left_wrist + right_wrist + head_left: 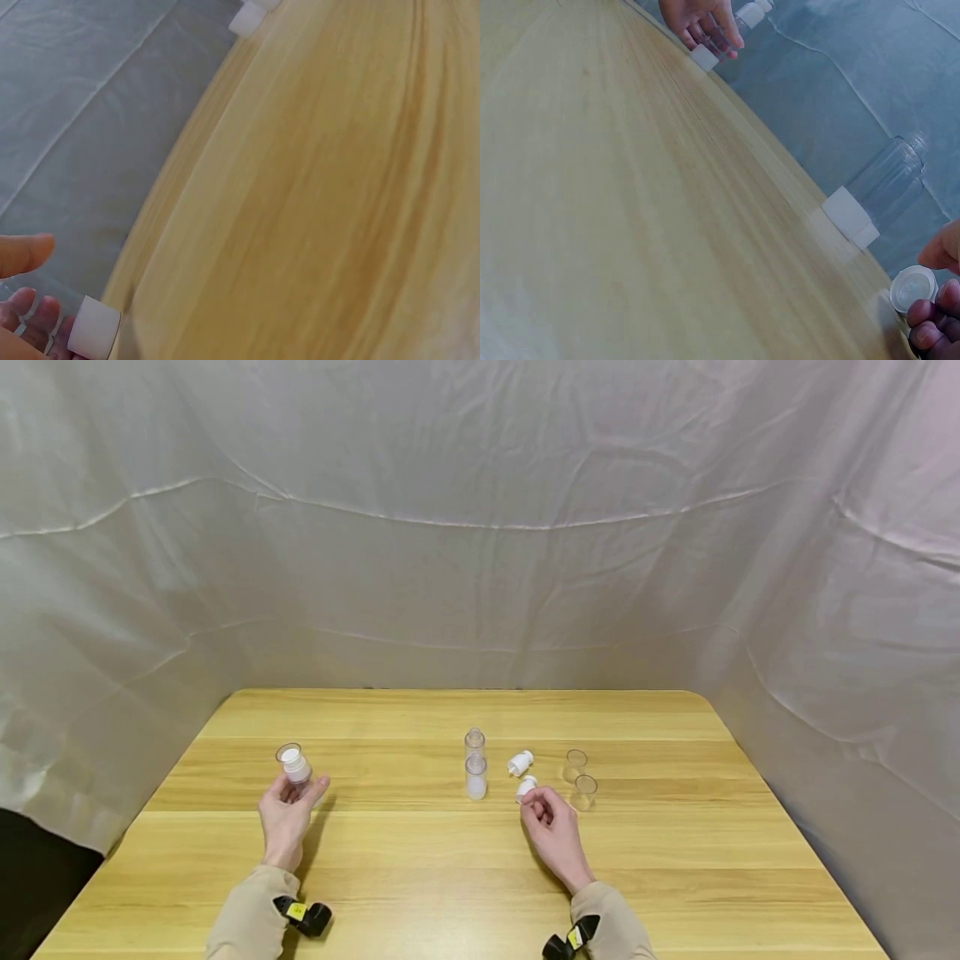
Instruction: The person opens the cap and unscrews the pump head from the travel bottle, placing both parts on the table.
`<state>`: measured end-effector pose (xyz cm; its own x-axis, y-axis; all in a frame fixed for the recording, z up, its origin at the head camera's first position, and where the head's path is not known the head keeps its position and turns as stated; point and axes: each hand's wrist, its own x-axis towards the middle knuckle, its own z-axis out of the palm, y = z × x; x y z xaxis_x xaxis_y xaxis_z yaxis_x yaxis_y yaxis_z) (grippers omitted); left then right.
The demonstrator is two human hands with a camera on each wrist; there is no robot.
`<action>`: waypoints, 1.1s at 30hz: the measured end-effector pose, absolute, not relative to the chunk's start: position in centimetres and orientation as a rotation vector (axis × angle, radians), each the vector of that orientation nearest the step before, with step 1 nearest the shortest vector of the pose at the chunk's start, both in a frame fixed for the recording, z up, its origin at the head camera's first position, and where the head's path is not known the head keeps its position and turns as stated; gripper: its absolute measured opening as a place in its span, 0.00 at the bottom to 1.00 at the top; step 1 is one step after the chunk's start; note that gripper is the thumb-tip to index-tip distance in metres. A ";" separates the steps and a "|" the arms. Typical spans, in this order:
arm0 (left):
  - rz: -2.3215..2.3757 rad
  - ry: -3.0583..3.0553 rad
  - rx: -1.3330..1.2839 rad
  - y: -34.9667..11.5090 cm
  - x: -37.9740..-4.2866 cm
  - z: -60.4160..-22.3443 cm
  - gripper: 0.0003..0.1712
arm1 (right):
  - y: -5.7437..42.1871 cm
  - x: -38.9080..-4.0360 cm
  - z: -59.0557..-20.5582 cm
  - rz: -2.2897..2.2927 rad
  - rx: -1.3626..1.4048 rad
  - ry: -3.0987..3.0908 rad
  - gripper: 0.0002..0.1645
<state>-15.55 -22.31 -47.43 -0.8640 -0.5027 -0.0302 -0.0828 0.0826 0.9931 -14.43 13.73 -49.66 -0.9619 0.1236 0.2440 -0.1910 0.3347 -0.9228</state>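
Near the table's left side, an upright clear pump bottle with a white pump top (296, 767) and a white base (94, 328) stands within my left hand (285, 827). My left fingers are around it, and the thumb (26, 255) sticks out apart from its wall. My right hand (555, 839) pinches a white pump head (527, 788), whose round open end (913, 289) faces the right wrist camera. Just behind it lies another white pump head (520, 763). Two clear bottles without pump tops, one in front (476, 778) and one behind (474, 742), stand left of my right hand.
Two clear caps, one nearer (584, 793) and one farther (575, 765), stand right of the pump heads. The wooden table (420, 893) ends at a grey fabric curtain (465, 593) at the back and sides.
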 end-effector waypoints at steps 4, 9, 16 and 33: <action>-1.819 -2.041 0.574 -22.4 -15.7 -47.6 0.25 | 14.2 -14.9 -50.7 1.677 0.074 -2.331 0.06; -1.796 -2.042 0.561 -22.4 -15.8 -47.8 0.23 | 14.4 -15.0 -50.9 1.718 0.116 -2.314 0.06; -1.766 -2.033 0.504 -22.0 -15.7 -48.0 0.22 | 14.4 -14.9 -50.8 1.722 0.107 -2.325 0.06; -1.740 -2.262 0.245 -18.2 -14.6 -46.5 0.25 | 13.5 -13.1 -47.2 1.720 0.100 -2.318 0.03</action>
<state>-14.58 -18.16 -46.55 -0.9473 -0.2993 0.1144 0.0337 0.2618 0.9645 -13.07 13.51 -47.16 -0.9656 0.0949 0.2421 -0.2042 0.2997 -0.9319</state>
